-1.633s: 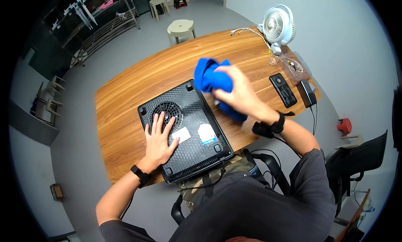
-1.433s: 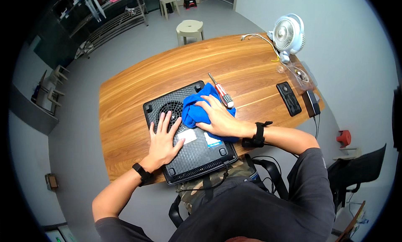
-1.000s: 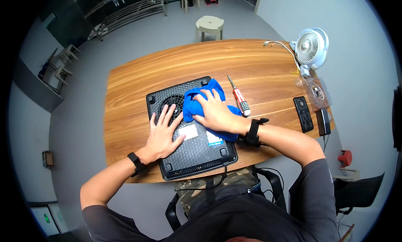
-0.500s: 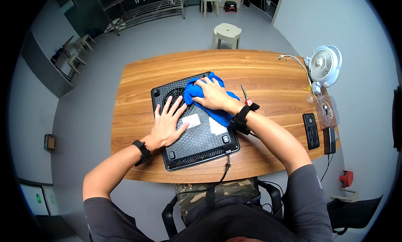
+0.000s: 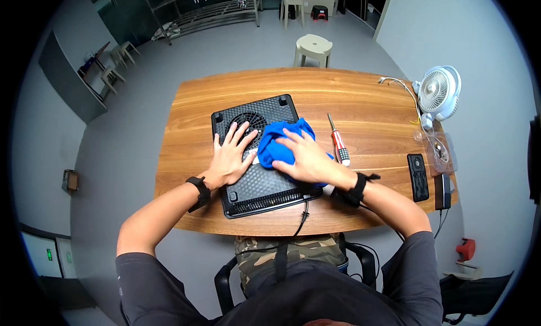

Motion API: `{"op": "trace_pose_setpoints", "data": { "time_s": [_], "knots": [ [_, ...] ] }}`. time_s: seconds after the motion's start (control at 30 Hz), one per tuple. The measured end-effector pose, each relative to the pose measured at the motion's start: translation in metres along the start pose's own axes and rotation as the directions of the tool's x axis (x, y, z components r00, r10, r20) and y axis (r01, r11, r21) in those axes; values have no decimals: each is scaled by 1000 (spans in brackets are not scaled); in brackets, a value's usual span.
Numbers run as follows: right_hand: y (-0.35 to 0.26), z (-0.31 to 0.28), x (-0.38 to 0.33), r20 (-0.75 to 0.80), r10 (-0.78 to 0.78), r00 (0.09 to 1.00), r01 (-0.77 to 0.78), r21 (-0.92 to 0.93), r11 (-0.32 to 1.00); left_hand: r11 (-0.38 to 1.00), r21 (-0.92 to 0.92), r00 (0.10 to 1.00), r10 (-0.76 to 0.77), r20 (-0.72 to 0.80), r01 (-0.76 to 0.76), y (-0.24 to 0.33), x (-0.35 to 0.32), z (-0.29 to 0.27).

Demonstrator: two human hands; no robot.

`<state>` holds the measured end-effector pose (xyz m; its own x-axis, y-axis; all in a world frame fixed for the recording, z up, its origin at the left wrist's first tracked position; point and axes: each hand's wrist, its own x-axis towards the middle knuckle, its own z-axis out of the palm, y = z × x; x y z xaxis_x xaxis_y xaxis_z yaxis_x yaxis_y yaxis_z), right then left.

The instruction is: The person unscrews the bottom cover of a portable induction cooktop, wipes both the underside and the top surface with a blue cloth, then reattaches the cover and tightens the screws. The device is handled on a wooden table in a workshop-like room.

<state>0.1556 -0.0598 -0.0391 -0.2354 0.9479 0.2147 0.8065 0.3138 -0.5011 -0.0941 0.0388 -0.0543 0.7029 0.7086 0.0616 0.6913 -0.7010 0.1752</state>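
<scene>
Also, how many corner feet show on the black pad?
3: far-left foot, far-right foot and near-left foot. Another may be hidden near-right, under the right hand and blue cloth.

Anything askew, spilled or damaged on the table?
Mildly odd: the black pad lies with its feet up, skewed to the table's front edge. No spill or damage shows, though the blue cloth hides part of it.
</scene>
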Motion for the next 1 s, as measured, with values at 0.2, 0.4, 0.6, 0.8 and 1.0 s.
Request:
{"op": "trace_pose_setpoints", "data": {
  "time_s": [0.2, 0.4, 0.6, 0.8, 1.0],
  "knots": [
    [-16, 3, -19, 138, 24, 990, -21, -26, 999, 999, -35, 998, 28, -50, -30, -5, -3, 6],
    [-2, 22, 4, 51, 63, 997, -62, -24, 998, 999, -33, 999, 33, 2, -33, -3, -4, 1],
    [28, 33, 53, -15, 99, 995, -100, -48, 994, 999, -23, 999, 47, -18, -48, -5, -6, 3],
    [17, 11, 40, 73, 64, 995, -59, -63, 996, 999, -31, 999, 17, -36, -18, -4, -5, 4],
    [17, -8, 8, 175, -24, 984, 6, 103, 995, 1000, -24, 995, 12, -98, -15, -5, -6, 11]
  ]
}}
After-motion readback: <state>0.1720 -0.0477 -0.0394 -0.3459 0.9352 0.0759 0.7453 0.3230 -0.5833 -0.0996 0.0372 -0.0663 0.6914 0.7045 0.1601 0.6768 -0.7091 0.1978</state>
